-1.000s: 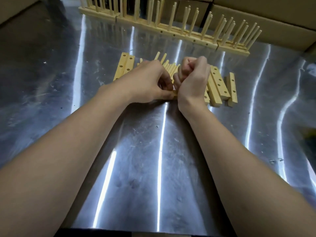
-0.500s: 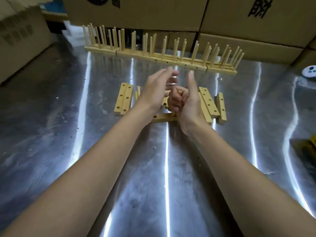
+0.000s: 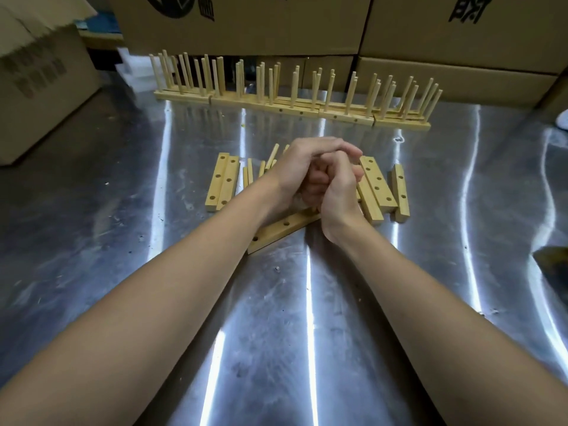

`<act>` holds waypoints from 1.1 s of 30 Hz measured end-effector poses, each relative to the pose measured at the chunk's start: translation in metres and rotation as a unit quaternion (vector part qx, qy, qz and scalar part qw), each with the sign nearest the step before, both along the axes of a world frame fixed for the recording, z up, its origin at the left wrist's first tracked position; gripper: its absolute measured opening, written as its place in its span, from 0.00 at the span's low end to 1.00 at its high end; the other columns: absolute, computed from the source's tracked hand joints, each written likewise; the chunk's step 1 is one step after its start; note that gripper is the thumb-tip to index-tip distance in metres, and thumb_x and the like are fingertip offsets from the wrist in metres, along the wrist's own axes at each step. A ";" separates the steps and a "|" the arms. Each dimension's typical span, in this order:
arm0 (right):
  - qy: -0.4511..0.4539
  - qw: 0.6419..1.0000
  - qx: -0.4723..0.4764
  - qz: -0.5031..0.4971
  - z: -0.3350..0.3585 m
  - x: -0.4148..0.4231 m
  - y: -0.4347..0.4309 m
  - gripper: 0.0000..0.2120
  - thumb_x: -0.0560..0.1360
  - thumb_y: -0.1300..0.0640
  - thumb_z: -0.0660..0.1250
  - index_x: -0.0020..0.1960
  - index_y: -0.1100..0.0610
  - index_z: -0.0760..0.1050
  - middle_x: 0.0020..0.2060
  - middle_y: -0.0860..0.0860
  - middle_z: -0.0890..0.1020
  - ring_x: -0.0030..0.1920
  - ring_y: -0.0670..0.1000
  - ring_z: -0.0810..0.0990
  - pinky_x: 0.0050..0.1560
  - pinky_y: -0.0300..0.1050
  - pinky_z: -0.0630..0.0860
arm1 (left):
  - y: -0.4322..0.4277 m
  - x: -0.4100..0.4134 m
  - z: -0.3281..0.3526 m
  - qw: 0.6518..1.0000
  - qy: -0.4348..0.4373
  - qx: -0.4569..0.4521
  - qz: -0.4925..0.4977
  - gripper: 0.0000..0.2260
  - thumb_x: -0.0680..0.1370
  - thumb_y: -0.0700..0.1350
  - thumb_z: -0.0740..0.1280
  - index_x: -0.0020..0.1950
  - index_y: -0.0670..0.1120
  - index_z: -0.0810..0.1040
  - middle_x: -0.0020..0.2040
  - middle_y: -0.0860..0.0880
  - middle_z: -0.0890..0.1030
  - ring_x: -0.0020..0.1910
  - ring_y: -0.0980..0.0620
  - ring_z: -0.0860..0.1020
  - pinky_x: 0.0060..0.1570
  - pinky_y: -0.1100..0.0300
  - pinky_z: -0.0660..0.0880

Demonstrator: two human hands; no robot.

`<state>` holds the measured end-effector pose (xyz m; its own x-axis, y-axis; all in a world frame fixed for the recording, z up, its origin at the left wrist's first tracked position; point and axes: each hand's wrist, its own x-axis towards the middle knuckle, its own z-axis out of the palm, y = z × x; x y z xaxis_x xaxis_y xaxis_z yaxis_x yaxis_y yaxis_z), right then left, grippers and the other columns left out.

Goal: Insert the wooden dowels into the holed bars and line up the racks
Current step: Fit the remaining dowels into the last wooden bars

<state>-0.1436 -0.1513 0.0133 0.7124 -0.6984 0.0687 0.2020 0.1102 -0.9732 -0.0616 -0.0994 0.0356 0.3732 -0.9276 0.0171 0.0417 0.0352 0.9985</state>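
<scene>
Steel table (image 3: 123, 241): holed bars (image 3: 223, 181), dowels (image 3: 248, 175), racks (image 3: 292, 103)

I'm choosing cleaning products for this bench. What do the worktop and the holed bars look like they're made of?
Worktop: looks like brushed metal, probably stainless steel; it throws streaky, mirror-like light reflections and shows fine scratches. Holed bars: pale wood, seemingly unfinished or matte; yellowish faces with no gloss and cleanly drilled round holes.

bare metal table (image 3: 307, 333) near, loose bars (image 3: 223, 181) flanking, racks (image 3: 292, 99) blocking far edge
</scene>
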 end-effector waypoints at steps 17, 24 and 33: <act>0.028 0.999 0.001 0.018 -0.004 0.007 -0.009 0.32 0.70 0.22 0.64 0.30 0.50 0.66 0.26 0.52 0.65 0.27 0.49 0.67 0.28 0.39 0.63 | 0.006 0.021 -0.024 0.992 0.085 -0.018 -0.094 0.21 0.82 0.52 0.62 0.67 0.42 0.83 0.62 0.23 0.71 0.64 0.37 0.67 0.61 0.39 0.60; -0.044 0.999 0.025 0.006 -0.007 0.002 -0.008 0.21 0.77 0.47 0.61 0.28 0.50 0.60 0.23 0.49 0.62 0.23 0.48 0.61 0.26 0.39 0.58 | 0.003 0.012 -0.032 0.988 0.102 -0.039 -0.108 0.19 0.81 0.48 0.60 0.65 0.47 0.85 0.63 0.35 0.72 0.61 0.39 0.65 0.51 0.42 0.55; -0.030 0.999 0.008 -0.023 -0.013 0.006 -0.014 0.17 0.75 0.48 0.62 0.31 0.52 0.62 0.25 0.51 0.64 0.25 0.49 0.64 0.26 0.39 0.61 | -0.002 0.012 -0.035 0.988 0.086 -0.049 -0.123 0.19 0.82 0.49 0.59 0.64 0.50 0.86 0.62 0.36 0.73 0.59 0.39 0.64 0.45 0.42 0.50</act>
